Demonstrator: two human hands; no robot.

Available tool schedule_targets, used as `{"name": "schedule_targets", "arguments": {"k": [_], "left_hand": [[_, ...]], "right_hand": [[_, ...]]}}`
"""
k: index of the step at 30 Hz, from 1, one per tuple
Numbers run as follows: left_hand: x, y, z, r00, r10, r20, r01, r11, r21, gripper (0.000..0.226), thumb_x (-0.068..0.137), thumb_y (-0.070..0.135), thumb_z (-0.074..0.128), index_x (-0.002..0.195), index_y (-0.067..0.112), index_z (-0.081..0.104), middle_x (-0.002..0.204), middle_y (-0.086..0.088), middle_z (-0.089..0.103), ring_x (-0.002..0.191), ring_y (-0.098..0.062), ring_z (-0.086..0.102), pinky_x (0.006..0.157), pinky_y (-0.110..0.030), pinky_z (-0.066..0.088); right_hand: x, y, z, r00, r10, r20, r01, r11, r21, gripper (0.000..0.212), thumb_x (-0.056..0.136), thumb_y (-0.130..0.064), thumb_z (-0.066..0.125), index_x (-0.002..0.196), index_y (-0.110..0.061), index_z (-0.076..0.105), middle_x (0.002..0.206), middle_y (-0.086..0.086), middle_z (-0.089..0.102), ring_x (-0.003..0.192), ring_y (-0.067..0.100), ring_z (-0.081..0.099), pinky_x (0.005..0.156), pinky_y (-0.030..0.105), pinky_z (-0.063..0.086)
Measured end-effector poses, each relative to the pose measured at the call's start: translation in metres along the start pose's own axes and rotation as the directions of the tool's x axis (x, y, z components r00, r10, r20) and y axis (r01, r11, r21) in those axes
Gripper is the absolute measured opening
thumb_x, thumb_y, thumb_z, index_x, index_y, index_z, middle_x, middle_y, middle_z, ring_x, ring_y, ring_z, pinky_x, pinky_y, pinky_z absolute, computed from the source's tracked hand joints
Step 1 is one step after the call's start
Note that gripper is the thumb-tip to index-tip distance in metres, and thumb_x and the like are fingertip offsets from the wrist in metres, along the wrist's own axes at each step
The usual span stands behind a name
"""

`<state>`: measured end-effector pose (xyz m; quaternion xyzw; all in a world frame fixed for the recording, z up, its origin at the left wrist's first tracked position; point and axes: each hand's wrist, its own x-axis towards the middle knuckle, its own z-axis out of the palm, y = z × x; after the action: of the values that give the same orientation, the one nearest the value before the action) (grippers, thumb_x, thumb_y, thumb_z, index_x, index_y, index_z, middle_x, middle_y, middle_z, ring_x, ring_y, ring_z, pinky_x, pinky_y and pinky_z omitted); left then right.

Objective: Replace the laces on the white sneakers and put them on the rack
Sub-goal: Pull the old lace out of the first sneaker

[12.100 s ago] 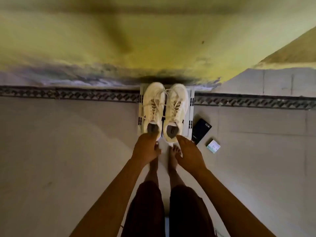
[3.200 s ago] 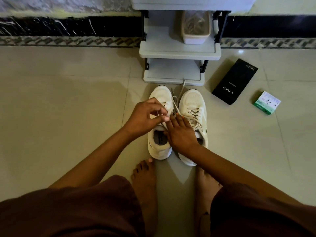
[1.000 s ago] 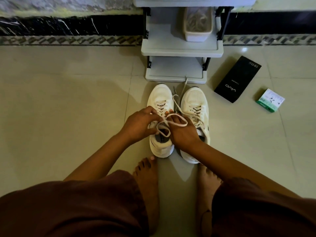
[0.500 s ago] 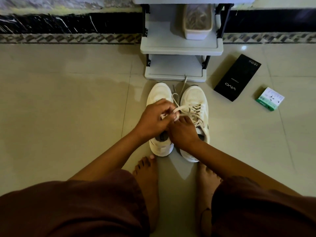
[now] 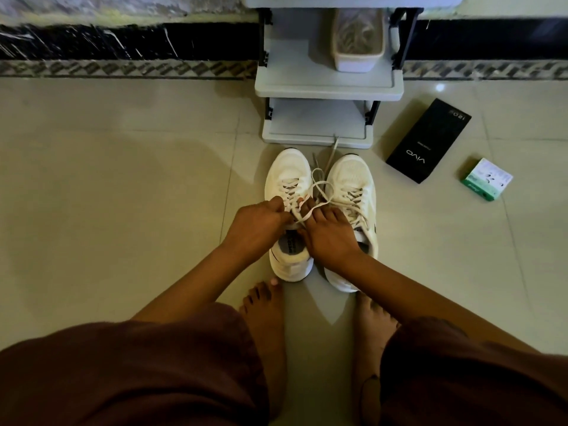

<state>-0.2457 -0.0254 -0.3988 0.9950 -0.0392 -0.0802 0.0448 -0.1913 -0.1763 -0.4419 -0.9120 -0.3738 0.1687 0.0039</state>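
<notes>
The left hand sits over the left sneaker, fingers curled and pinching the white lace at the top eyelets. That sneaker stands on the tiled floor, toe pointing toward the rack, its opening showing a dark insole. The lace runs in loose loops up between the two shoes. The right hand lies just beside the left, fingers bent round the same lace where it crosses the tongue. Under its wrist stands the right sneaker, touching its pair, laces slack, one end trailing to the rack's lowest shelf. On the middle shelf a pale plastic tub holds a tangle of what look like laces. Further right on the floor lie a black box and a small green-and-white box, closed
</notes>
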Motion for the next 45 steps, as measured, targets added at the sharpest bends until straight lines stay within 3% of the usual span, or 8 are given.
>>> {"name": "schedule_targets", "arguments": {"k": [3, 6, 9, 12, 14, 18, 27, 45], "left_hand": [[-0.003, -0.004, 0.008, 1.000, 0.004, -0.029, -0.005, 1.000, -0.027, 0.030, 0.095, 0.032, 0.049, 0.122, 0.027, 0.061, 0.117, -0.001, 0.052, 0.095, -0.021, 0.058, 0.064, -0.029, 0.039], [0.000, -0.007, 0.010, 0.994, -0.104, -0.042, 0.087, 0.952, -0.292, 0.023, 0.089, 0.027, 0.062, 0.108, 0.017, 0.069, 0.108, 0.000, 0.054, 0.092, -0.020, 0.057, 0.067, -0.026, 0.041], [0.006, -0.009, 0.002, 0.976, -0.219, 0.006, 0.149, 0.645, -0.750, 0.013, 0.075, 0.011, 0.076, 0.088, 0.008, 0.072, 0.088, 0.005, 0.053, 0.084, -0.013, 0.056, 0.072, -0.017, 0.046], [0.002, -0.007, 0.000, 0.951, -0.299, 0.075, 0.188, 0.370, -0.910, 0.013, 0.075, 0.005, 0.074, 0.081, 0.015, 0.069, 0.086, 0.005, 0.054, 0.082, -0.011, 0.056, 0.078, -0.020, 0.047], [0.001, -0.006, 0.004, 0.945, -0.325, 0.038, 0.185, 0.436, -0.880, 0.013, 0.076, 0.008, 0.074, 0.085, 0.016, 0.070, 0.090, 0.004, 0.055, 0.084, -0.013, 0.057, 0.078, -0.027, 0.047], [-0.004, -0.010, 0.012, 0.920, -0.367, -0.139, 0.223, 0.781, -0.584, 0.041, 0.074, 0.023, 0.077, 0.112, 0.013, 0.063, 0.110, -0.005, 0.054, 0.087, -0.020, 0.059, 0.073, -0.032, 0.050], [-0.016, 0.014, 0.038, 0.767, -0.631, -0.117, 0.271, 0.485, -0.831, 0.046, 0.083, 0.004, 0.067, 0.128, 0.006, 0.056, 0.116, -0.012, 0.066, 0.104, -0.022, 0.064, 0.093, -0.034, 0.051], [-0.014, 0.011, 0.041, 0.869, -0.449, -0.208, 0.217, 0.724, -0.655, 0.024, 0.085, 0.009, 0.066, 0.106, -0.003, 0.069, 0.114, -0.018, 0.066, 0.099, -0.030, 0.066, 0.088, -0.041, 0.053]], "right_hand": [[0.001, -0.001, 0.001, 1.000, 0.003, 0.000, -0.003, 1.000, -0.009, 0.057, 0.102, -0.037, 0.022, 0.150, -0.011, 0.010, 0.154, 0.011, 0.024, 0.139, 0.028, 0.025, 0.113, 0.037, 0.013], [0.001, 0.000, 0.002, 1.000, 0.010, -0.005, -0.010, 1.000, -0.013, 0.057, 0.102, -0.038, 0.023, 0.150, -0.010, 0.013, 0.152, 0.012, 0.028, 0.138, 0.029, 0.028, 0.112, 0.038, 0.016], [0.001, 0.001, 0.002, 1.000, 0.022, -0.018, -0.022, 1.000, -0.011, 0.053, 0.101, -0.039, 0.024, 0.146, -0.010, 0.025, 0.149, 0.012, 0.034, 0.137, 0.028, 0.030, 0.112, 0.038, 0.018], [0.001, 0.002, 0.001, 0.999, 0.038, -0.012, -0.038, 0.999, 0.016, 0.055, 0.101, -0.040, 0.025, 0.148, -0.010, 0.021, 0.153, 0.012, 0.027, 0.140, 0.029, 0.025, 0.113, 0.040, 0.016], [0.001, 0.000, 0.000, 0.999, 0.043, -0.021, -0.042, 0.999, 0.018, 0.054, 0.101, -0.039, 0.024, 0.147, -0.010, 0.022, 0.152, 0.012, 0.029, 0.139, 0.030, 0.027, 0.113, 0.040, 0.015], [0.005, -0.012, -0.002, 0.999, 0.036, -0.038, -0.034, 0.998, 0.051, 0.053, 0.101, -0.035, 0.029, 0.148, -0.012, 0.022, 0.153, 0.011, 0.028, 0.138, 0.029, 0.028, 0.112, 0.038, 0.017], [0.003, -0.016, -0.003, 0.996, 0.080, -0.042, -0.077, 0.996, 0.052, 0.056, 0.099, -0.028, 0.031, 0.149, -0.011, 0.014, 0.156, 0.010, 0.018, 0.143, 0.028, 0.016, 0.113, 0.039, 0.015], [-0.001, -0.011, -0.003, 0.996, 0.082, -0.037, -0.080, 0.995, 0.055, 0.054, 0.100, -0.030, 0.030, 0.149, -0.012, 0.015, 0.156, 0.009, 0.017, 0.143, 0.029, 0.015, 0.115, 0.041, 0.015]]}}
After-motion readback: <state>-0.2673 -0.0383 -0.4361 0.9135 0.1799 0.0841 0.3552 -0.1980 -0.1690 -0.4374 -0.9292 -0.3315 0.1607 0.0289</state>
